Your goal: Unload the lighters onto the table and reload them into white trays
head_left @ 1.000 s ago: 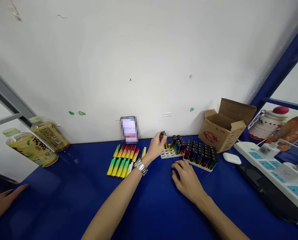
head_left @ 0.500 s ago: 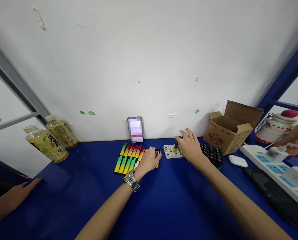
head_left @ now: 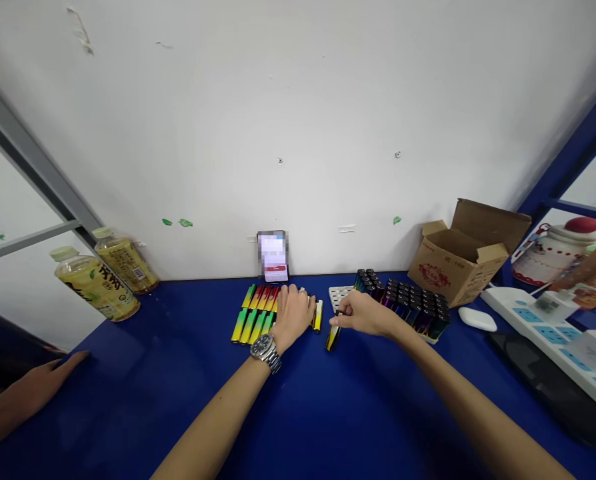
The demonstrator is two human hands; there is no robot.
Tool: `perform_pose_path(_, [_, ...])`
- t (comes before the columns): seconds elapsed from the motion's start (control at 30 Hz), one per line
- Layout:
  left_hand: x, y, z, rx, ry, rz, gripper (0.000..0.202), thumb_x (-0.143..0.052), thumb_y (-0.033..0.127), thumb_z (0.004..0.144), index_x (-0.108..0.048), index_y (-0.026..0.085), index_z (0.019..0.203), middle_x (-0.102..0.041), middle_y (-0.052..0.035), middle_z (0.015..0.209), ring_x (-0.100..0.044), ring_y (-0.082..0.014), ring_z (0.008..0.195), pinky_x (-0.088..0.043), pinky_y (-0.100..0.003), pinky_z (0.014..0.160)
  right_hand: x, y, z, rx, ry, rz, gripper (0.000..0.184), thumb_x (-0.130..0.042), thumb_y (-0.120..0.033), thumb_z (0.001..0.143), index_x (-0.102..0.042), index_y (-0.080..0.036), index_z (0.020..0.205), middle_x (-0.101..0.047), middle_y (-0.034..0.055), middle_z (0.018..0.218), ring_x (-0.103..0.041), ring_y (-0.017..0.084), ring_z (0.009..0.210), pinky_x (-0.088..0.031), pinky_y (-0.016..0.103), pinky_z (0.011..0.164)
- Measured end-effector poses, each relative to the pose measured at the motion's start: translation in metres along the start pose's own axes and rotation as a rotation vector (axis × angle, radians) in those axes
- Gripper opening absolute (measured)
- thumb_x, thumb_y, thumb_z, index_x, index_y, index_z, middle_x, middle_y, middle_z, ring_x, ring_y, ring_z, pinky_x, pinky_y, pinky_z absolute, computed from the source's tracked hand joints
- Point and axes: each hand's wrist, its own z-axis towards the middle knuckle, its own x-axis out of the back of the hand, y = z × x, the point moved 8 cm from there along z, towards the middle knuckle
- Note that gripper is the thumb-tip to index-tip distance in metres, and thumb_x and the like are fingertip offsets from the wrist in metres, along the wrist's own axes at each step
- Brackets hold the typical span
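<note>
My left hand [head_left: 294, 312] lies with its fingers spread over the row of lighters on the blue table; some lighters beneath it are hidden. Left of it lie flat green-and-yellow lighters [head_left: 253, 327] and, behind them, red-and-yellow lighters [head_left: 263, 298]. A gold lighter [head_left: 319, 316] lies just to its right. My right hand [head_left: 361, 313] is closed, pinching the black top of a shiny gold-and-dark lighter [head_left: 332, 339] that tilts above or against the table. Behind this hand is a white tray with holes [head_left: 336, 294], where several dark metallic lighters [head_left: 418, 305] stand upright.
An open cardboard box [head_left: 448, 261] stands at the back right. Beside it are a white case [head_left: 477, 319], a power strip [head_left: 538, 327] and a black pouch [head_left: 538, 380]. A phone [head_left: 273, 257] leans on the wall. Two drink bottles [head_left: 98, 287] and another person's hand [head_left: 43, 387] are at left.
My right hand has moved from above the white tray toward me and slightly left, bringing the lighter in front of the tray. My left hand has shifted slightly left, its fingers now pointing more forward.
</note>
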Motion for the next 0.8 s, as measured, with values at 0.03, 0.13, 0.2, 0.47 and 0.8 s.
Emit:
perform_pose_path(0.03, [0.001, -0.002, 0.001, -0.006, 0.02, 0.017, 0.038, -0.038, 0.035, 0.094, -0.066, 0.01, 0.094, -0.061, -0.0178, 0.097, -0.056, -0.0312, 0.097, -0.044, -0.042, 0.082, -0.003, 0.005, 0.004, -0.038, 0.015, -0.006, 0.038, -0.064, -0.034, 0.08, -0.045, -0.018, 0.052, -0.032, -0.0073, 0.046, -0.035, 0.009, 0.049, -0.022, 0.024, 0.048])
perform_pose_path(0.13, [0.002, -0.007, 0.002, -0.051, 0.062, 0.037, 0.033, -0.041, 0.035, 0.094, -0.062, 0.011, 0.103, -0.06, -0.0177, 0.105, -0.056, -0.0303, 0.1, -0.046, -0.042, 0.083, -0.005, 0.013, 0.014, -0.107, 0.158, -0.074, 0.025, -0.063, -0.032, 0.082, -0.056, -0.017, 0.063, -0.048, -0.0026, 0.054, -0.049, 0.013, 0.057, -0.029, 0.024, 0.052])
perform_pose_path(0.2, [-0.001, -0.009, 0.002, -0.119, 0.07, -0.008, 0.034, -0.035, 0.032, 0.097, -0.059, 0.012, 0.109, -0.06, -0.0168, 0.114, -0.056, -0.0283, 0.107, -0.046, -0.041, 0.088, -0.005, 0.01, 0.014, -0.102, 0.277, -0.135, 0.014, -0.063, -0.029, 0.083, -0.063, -0.015, 0.083, -0.062, 0.0039, 0.07, -0.059, 0.018, 0.07, -0.037, 0.025, 0.06])
perform_pose_path(0.47, [-0.018, -0.009, -0.03, -0.449, -0.036, -0.133, 0.044, -0.028, 0.033, 0.099, -0.047, 0.009, 0.132, -0.053, -0.0173, 0.137, -0.044, -0.0243, 0.132, -0.037, -0.04, 0.109, -0.052, -0.027, -0.03, 0.175, 0.519, -0.355, 0.03, -0.048, -0.023, 0.091, -0.062, -0.01, 0.114, -0.064, 0.0168, 0.114, -0.057, 0.028, 0.108, -0.046, 0.038, 0.09])
perform_pose_path(0.8, [-0.017, -0.013, -0.042, -0.483, 0.028, -0.047, 0.037, -0.039, 0.025, 0.096, -0.048, 0.014, 0.13, -0.055, -0.0162, 0.134, -0.047, -0.0241, 0.131, -0.037, -0.04, 0.109, -0.06, -0.032, 0.0, 0.221, 0.536, -0.584, 0.04, -0.041, -0.023, 0.094, -0.059, -0.003, 0.124, -0.06, 0.0199, 0.126, -0.046, 0.031, 0.127, -0.033, 0.042, 0.106])
